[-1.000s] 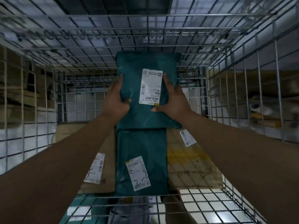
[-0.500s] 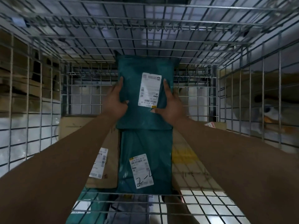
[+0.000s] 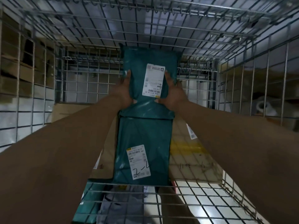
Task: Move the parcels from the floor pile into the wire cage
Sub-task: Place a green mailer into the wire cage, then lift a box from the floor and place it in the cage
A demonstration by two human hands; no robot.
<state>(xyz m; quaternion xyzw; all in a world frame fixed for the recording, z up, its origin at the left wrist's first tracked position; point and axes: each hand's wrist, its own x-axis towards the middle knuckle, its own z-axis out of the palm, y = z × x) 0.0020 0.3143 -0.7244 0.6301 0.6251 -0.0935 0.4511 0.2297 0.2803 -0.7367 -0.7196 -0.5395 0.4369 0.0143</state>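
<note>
Both arms reach deep into the wire cage. My left hand and my right hand clasp the two sides of a teal parcel with a white label, held near the cage's back wall. Its lower edge touches a second teal parcel, marked "2-4" on its label, which lies flat on brown cardboard boxes on the cage floor. Below the cage's front edge more parcels from the floor pile show through the mesh.
Wire mesh walls close in on the left, right and above. Another brown box lies at the back left of the cage floor. Outside the right wall stand shelves with a white roll. The cage's front rail crosses low in view.
The held teal parcel has moved further back toward the cage's rear wall, with both hands still on its sides. The parcels lying on the cage floor have not moved.
</note>
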